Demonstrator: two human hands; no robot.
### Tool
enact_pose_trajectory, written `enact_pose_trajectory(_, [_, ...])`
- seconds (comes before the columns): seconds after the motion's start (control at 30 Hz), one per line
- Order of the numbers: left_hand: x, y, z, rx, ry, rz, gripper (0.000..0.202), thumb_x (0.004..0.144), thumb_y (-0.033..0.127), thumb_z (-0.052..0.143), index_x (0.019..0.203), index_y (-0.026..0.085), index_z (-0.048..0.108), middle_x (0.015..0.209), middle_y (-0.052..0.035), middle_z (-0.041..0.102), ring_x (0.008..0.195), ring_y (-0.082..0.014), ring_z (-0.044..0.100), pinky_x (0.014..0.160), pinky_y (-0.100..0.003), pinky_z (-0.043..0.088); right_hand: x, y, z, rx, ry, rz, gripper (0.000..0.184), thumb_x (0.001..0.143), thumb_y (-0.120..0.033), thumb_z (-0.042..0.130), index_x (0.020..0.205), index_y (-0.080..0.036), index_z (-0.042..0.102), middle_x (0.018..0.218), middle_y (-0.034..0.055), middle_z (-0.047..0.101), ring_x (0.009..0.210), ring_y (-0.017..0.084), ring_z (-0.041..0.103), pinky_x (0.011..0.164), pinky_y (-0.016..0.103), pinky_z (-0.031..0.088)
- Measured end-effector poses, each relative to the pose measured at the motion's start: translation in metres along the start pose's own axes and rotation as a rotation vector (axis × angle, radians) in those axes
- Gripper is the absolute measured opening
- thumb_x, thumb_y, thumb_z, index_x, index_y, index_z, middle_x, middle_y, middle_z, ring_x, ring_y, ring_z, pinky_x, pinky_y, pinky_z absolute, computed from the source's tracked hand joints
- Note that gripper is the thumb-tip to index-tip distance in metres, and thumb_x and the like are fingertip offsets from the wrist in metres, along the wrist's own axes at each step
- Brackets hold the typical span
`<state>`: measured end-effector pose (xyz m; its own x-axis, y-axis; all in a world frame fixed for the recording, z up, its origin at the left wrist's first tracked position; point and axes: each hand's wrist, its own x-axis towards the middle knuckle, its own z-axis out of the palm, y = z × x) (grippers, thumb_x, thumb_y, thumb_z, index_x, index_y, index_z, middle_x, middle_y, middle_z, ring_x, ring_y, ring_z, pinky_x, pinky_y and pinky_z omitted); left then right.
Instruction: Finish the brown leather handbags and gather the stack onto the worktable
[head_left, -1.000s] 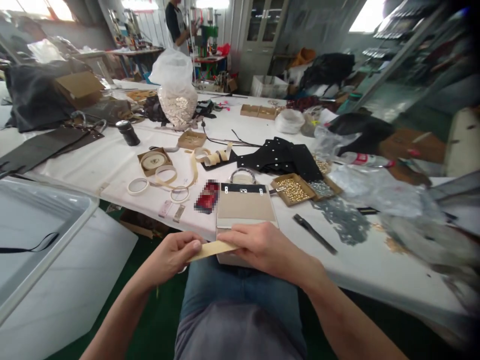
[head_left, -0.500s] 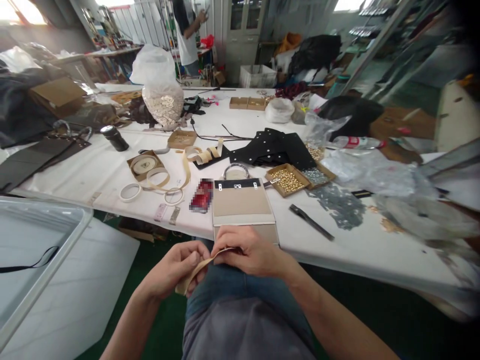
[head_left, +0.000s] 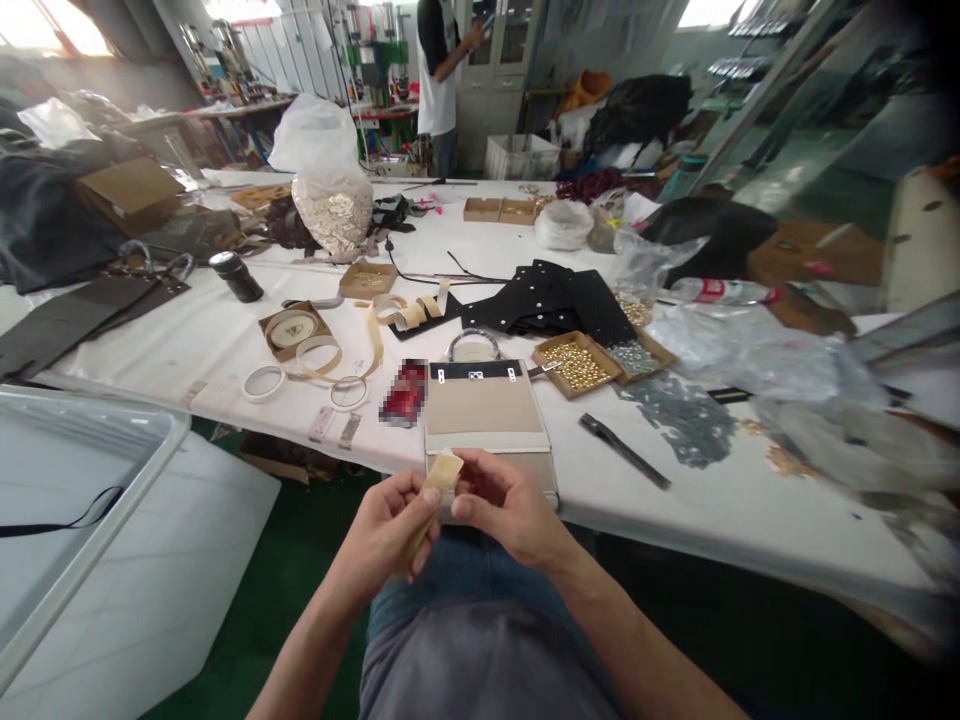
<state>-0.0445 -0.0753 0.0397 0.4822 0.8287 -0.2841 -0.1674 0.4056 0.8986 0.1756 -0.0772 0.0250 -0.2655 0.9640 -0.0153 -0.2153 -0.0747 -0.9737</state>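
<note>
My left hand (head_left: 397, 525) had tipped the tan strip (head_left: 445, 474) upward, its end rising beside my right hand (head_left: 510, 502), whose thumb and fingers had parted from their pinch, and a co-worker (head_left: 441, 85) had shifted toward the cabinet (head_left: 499, 100).

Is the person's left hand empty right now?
No, the left hand grips a flat, pale-tan strip, one end sticking out past the hand.
</note>
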Motion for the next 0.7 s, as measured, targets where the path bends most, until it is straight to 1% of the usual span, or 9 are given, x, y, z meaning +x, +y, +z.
enact_pose_trajectory(0.07, [-0.001, 0.004, 0.004, 0.089, 0.01, 0.019, 0.04, 0.112, 0.057, 0.069, 0.109, 0.018, 0.062, 0.076, 0.0009, 0.071, 0.04, -0.0057, 0.05, 0.038, -0.016, 0.034, -0.001, 0.002, -0.002, -0.07, 0.091, 0.007, 0.052, 0.096, -0.056, 0.093, 0.133, -0.021, 0.08, 0.099, 0.004, 0.074, 0.085, 0.017, 0.062, 0.076, 0.03, 0.053])
enact_pose_trajectory(0.13, [-0.001, 0.005, 0.009, 0.134, -0.016, 0.019, 0.041, 0.113, 0.058, 0.068, 0.116, 0.018, 0.063, 0.078, 0.0001, 0.072, 0.042, -0.0058, 0.051, 0.04, -0.016, 0.036, -0.001, 0.002, -0.003, -0.109, 0.143, 0.021, 0.048, 0.098, -0.058, 0.09, 0.125, -0.02, 0.081, 0.092, 0.0028, 0.072, 0.078, 0.016, 0.06, 0.071, 0.03, 0.052])
enact_pose_trajectory(0.27, [0.0, 0.001, 0.017, 0.092, -0.072, 0.025, 0.046, 0.112, 0.062, 0.065, 0.111, 0.016, 0.064, 0.09, -0.0075, 0.078, 0.057, -0.0126, 0.067, 0.052, -0.023, 0.055, -0.004, -0.004, -0.005, -0.184, 0.146, -0.016, 0.043, 0.099, -0.055, 0.089, 0.126, -0.022, 0.082, 0.092, 0.002, 0.073, 0.08, 0.018, 0.064, 0.074, 0.032, 0.055])
enact_pose_trajectory(0.33, [0.0, -0.002, 0.022, 0.091, -0.066, 0.036, 0.05, 0.114, 0.065, 0.059, 0.108, 0.016, 0.065, 0.088, -0.0084, 0.077, 0.059, -0.0143, 0.07, 0.055, -0.025, 0.057, -0.007, -0.008, -0.007, -0.296, 0.12, -0.068, 0.033, 0.103, -0.049, 0.086, 0.125, -0.024, 0.084, 0.098, 0.0034, 0.075, 0.085, 0.019, 0.067, 0.077, 0.033, 0.056])
enact_pose_trajectory(0.4, [0.001, -0.004, 0.027, 0.132, -0.03, 0.043, 0.052, 0.115, 0.067, 0.055, 0.108, 0.016, 0.064, 0.078, -0.0045, 0.073, 0.053, -0.0129, 0.065, 0.051, -0.023, 0.052, -0.01, -0.011, -0.007, -0.382, 0.083, -0.121, 0.026, 0.107, -0.042, 0.081, 0.127, -0.026, 0.084, 0.109, 0.0053, 0.076, 0.09, 0.019, 0.069, 0.079, 0.033, 0.058])
enact_pose_trajectory(0.43, [0.002, -0.006, 0.03, 0.157, -0.005, 0.053, 0.052, 0.115, 0.067, 0.055, 0.108, 0.017, 0.065, 0.074, -0.0021, 0.07, 0.05, -0.0114, 0.061, 0.048, -0.021, 0.048, -0.011, -0.011, -0.006, -0.392, 0.082, -0.14, 0.028, 0.108, -0.039, 0.079, 0.133, -0.027, 0.083, 0.114, 0.0056, 0.075, 0.092, 0.019, 0.07, 0.08, 0.032, 0.059])
enact_pose_trajectory(0.57, [0.004, -0.011, 0.04, 0.224, 0.115, 0.137, 0.049, 0.116, 0.064, 0.057, 0.108, 0.017, 0.068, 0.075, 0.0004, 0.068, 0.047, -0.0069, 0.049, 0.044, -0.019, 0.037, -0.014, -0.004, -0.002, -0.35, 0.226, -0.201, 0.058, 0.106, -0.033, 0.082, 0.16, -0.032, 0.063, 0.128, 0.0057, 0.072, 0.087, 0.015, 0.067, 0.079, 0.03, 0.061])
enact_pose_trajectory(0.63, [0.005, -0.013, 0.044, 0.225, 0.142, 0.158, 0.051, 0.116, 0.063, 0.057, 0.101, 0.017, 0.07, 0.072, 0.0003, 0.066, 0.048, -0.0067, 0.047, 0.046, -0.02, 0.036, -0.016, -0.001, 0.0, -0.382, 0.288, -0.248, 0.057, 0.105, -0.032, 0.083, 0.158, -0.032, 0.063, 0.132, 0.0065, 0.07, 0.085, 0.014, 0.064, 0.078, 0.03, 0.06])
enact_pose_trajectory(0.7, [0.006, -0.014, 0.046, 0.205, 0.157, 0.145, 0.054, 0.115, 0.064, 0.057, 0.095, 0.016, 0.068, 0.068, 0.0, 0.064, 0.047, -0.0072, 0.046, 0.047, -0.022, 0.034, -0.017, -0.001, 0.002, -0.417, 0.323, -0.27, 0.045, 0.106, -0.032, 0.081, 0.15, -0.029, 0.068, 0.128, 0.0065, 0.071, 0.086, 0.015, 0.065, 0.08, 0.031, 0.06])
